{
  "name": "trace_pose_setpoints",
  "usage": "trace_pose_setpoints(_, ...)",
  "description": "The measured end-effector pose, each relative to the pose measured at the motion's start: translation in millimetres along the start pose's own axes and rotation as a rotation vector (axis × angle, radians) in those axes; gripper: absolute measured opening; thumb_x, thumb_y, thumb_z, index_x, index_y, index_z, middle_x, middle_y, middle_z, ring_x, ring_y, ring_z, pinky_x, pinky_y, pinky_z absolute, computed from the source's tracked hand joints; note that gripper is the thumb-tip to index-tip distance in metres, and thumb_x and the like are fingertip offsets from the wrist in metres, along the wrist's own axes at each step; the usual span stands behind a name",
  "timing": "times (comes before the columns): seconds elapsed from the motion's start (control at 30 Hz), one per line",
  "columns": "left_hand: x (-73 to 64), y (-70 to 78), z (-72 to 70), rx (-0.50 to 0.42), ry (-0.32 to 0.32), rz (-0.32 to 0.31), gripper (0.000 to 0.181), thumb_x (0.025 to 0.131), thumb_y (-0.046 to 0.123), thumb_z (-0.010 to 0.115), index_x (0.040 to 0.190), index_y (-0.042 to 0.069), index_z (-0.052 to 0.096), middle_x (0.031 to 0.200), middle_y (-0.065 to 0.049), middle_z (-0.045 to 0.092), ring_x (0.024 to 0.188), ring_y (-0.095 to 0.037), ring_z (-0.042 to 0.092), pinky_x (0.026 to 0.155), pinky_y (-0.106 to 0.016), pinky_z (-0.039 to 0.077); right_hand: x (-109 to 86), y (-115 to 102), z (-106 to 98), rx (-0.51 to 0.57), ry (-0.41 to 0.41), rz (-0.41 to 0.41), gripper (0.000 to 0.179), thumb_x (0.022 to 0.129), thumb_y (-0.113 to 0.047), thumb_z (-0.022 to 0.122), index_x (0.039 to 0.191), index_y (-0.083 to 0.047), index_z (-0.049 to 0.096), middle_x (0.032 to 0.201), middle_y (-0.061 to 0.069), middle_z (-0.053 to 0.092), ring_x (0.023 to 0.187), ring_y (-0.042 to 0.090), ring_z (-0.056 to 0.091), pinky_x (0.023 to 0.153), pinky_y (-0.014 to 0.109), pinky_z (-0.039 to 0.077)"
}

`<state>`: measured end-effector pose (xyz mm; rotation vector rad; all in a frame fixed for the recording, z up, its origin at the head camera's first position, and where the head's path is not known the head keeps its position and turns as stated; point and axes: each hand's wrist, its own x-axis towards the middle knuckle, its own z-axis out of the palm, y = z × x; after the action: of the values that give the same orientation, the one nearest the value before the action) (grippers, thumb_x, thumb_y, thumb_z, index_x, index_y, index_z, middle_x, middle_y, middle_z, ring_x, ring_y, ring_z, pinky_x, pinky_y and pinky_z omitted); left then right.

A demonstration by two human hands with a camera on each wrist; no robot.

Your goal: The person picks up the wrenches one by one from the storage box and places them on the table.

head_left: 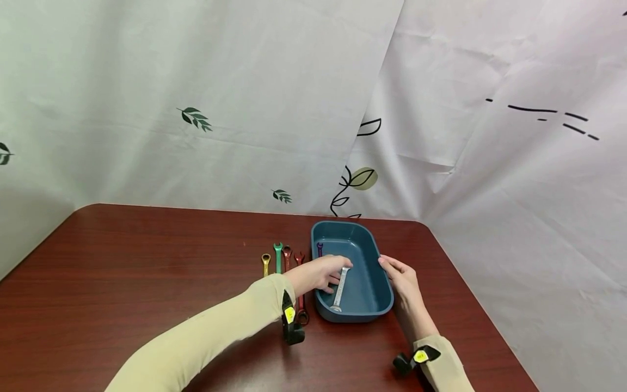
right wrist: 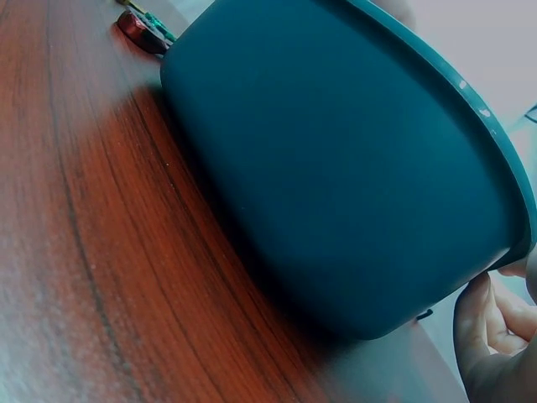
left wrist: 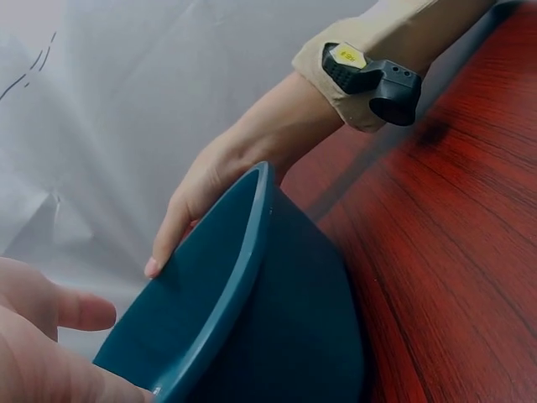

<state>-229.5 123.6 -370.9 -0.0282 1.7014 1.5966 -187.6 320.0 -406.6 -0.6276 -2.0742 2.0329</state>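
A blue plastic bin (head_left: 364,250) stands on the table with a silver wrench (head_left: 340,288) and a purple wrench (head_left: 320,249) inside. My left hand (head_left: 325,272) reaches over the bin's left rim, its fingertips right at the upper end of the silver wrench. In the left wrist view, the thumb of that hand (left wrist: 50,336) stands apart from the fingers, and nothing shows between them. On the opposite side, my right hand (head_left: 404,280) grips the bin's right rim. Its thumb and fingers pinch that edge in the right wrist view.
Left of the bin lie a yellow wrench (head_left: 266,264), a green wrench (head_left: 278,256) and two red ones, partly hidden by my left forearm. The dark red wooden table (head_left: 147,272) meets a pale printed cloth (head_left: 235,109) at its back and right.
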Motion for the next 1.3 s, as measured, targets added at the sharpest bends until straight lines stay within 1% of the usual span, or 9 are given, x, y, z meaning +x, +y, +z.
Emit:
trace_pose_setpoints(0.17,1.8,-0.5,2.6,0.013,0.004,0.001,0.061,0.092,0.017,0.053,0.145,-0.002,0.03,0.14,-0.032,0.042,0.134,-0.042,0.039,0.112,-0.061,0.032,0.4,0.5,-0.8,-0.007,0.006,0.001,0.046,0.088,-0.023,0.071,0.127,0.0,0.061,0.08,-0.01,0.068,0.068,0.005,0.066,0.065,0.02,0.058)
trace_pose_setpoints(0.37,6.5,-2.2,5.0,0.022,0.002,0.003,0.059,0.091,0.016,0.054,0.143,-0.003,0.033,0.136,-0.031,0.047,0.131,-0.042,0.043,0.111,-0.061,0.033,1.8,1.2,-0.4,-0.006,0.013,0.006,0.049,0.088,-0.023,0.071,0.128,0.001,0.059,0.081,-0.01,0.069,0.069,0.006,0.067,0.066,0.021,0.058)
trace_pose_setpoints(0.57,10.5,-4.0,7.5,0.037,0.006,0.009,0.052,0.093,0.015,0.052,0.138,-0.008,0.04,0.132,-0.029,0.052,0.128,-0.041,0.047,0.111,-0.055,0.037,1.3,1.1,-0.1,0.001,0.015,0.002,0.049,0.088,-0.02,0.07,0.129,0.003,0.058,0.081,-0.008,0.07,0.07,0.006,0.067,0.065,0.021,0.058)
trace_pose_setpoints(0.8,13.7,-7.7,9.5,0.054,-0.016,0.024,0.046,0.096,0.014,0.048,0.133,-0.013,0.046,0.129,-0.027,0.054,0.126,-0.04,0.049,0.107,-0.05,0.043,1.3,1.8,1.4,0.041,0.008,-0.004,0.047,0.088,-0.02,0.07,0.128,0.004,0.058,0.08,-0.007,0.071,0.069,0.007,0.068,0.064,0.022,0.058)
trace_pose_setpoints(1.03,15.2,-11.3,11.2,0.093,-0.02,0.055,0.04,0.096,0.013,0.048,0.127,-0.011,0.052,0.119,-0.023,0.059,0.116,-0.037,0.056,0.1,-0.048,0.05,0.9,2.3,2.1,0.029,0.017,-0.003,0.047,0.088,-0.02,0.07,0.128,0.003,0.059,0.081,-0.007,0.07,0.07,0.009,0.069,0.066,0.023,0.059)
trace_pose_setpoints(1.3,15.2,-13.1,12.0,0.109,-0.033,0.068,0.035,0.096,0.013,0.049,0.122,-0.01,0.053,0.113,-0.022,0.059,0.113,-0.036,0.057,0.098,-0.048,0.051,1.0,2.0,2.2,0.022,0.017,0.001,0.047,0.089,-0.02,0.07,0.129,0.002,0.059,0.079,-0.008,0.07,0.069,0.008,0.068,0.066,0.022,0.059)
